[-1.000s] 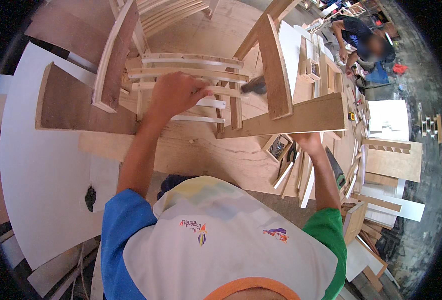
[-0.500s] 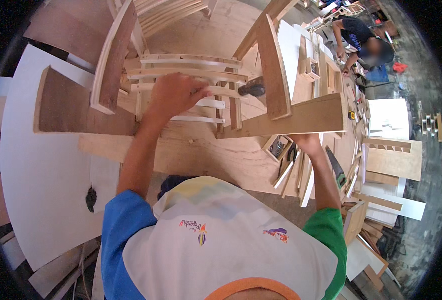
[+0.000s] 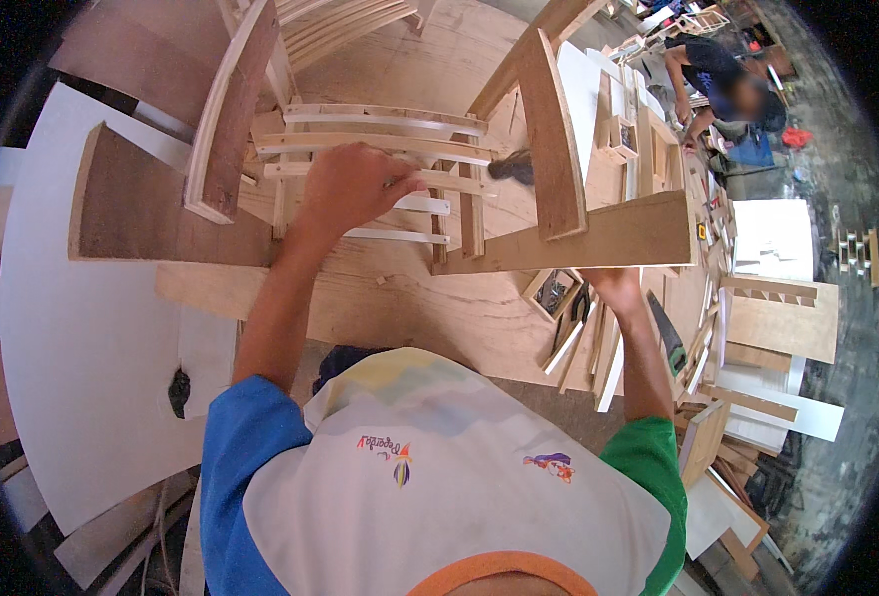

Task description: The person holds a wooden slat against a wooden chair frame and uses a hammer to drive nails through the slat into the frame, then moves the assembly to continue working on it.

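Overhead, pale slatted wooden frame (image 3: 380,159), left hand (image 3: 350,189) curled gripping one slat, right hand (image 3: 613,288) unclear

Bright even daylight, soft shadows. Strong fisheye bending, black vignette at rim. Glare on white flat board (image 3: 91,358) at 9 o'clock. Dark tool head (image 3: 512,167) motion-blurred.

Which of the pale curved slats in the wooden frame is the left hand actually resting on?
The left hand rests on the third slat from the far end; the other slats lie bare.
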The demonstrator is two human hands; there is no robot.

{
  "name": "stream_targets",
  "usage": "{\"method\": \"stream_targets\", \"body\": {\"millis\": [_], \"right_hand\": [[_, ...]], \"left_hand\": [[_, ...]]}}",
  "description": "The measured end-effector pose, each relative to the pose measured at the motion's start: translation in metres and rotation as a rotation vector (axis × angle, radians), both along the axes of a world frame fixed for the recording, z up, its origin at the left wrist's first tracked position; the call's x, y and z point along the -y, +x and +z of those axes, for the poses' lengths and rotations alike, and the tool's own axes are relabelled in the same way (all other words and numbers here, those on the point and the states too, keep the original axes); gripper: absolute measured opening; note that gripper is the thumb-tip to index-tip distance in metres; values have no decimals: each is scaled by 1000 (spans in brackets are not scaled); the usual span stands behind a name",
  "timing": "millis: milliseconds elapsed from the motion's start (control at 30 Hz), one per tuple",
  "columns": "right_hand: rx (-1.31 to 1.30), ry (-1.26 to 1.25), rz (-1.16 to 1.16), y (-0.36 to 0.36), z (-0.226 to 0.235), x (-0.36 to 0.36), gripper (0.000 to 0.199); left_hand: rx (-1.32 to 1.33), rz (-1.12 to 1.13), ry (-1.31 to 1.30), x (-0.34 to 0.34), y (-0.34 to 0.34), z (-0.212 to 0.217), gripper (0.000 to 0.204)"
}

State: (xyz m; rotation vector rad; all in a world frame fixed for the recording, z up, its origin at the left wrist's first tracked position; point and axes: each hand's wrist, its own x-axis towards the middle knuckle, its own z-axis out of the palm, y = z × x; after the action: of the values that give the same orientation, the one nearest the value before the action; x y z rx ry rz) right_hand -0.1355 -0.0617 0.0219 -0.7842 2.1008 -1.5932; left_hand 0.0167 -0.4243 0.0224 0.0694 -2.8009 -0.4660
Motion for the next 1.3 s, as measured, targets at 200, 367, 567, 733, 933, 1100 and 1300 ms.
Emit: {"method": "stream_targets", "body": {"millis": [200,367,567,733,933,1100,1300], "right_hand": [[-255,218,-129,13,3,-28,34],[-313,-62,-376,61,29,-60,24],[-369,-205,-190,115,51,-77,20],[-482,-26,105,141,32,-72,29],[-161,46,387,160,37,15,66],[258,-22,278,165,30,53,63],[293,-111,291,157,51,76,70]], "left_hand": [[76,-32,83,1,0,7,37],[17,-37,167,-2,-2,1,42],[-255,-60,265,-6,9,7,35],[-405,-154,334,-27,43,21,24],[-628,108,296,-51,135,-16,15],[-906,506,530,-62,177,-70,37],[-719,520,807,-42,182,-71,87]]}}
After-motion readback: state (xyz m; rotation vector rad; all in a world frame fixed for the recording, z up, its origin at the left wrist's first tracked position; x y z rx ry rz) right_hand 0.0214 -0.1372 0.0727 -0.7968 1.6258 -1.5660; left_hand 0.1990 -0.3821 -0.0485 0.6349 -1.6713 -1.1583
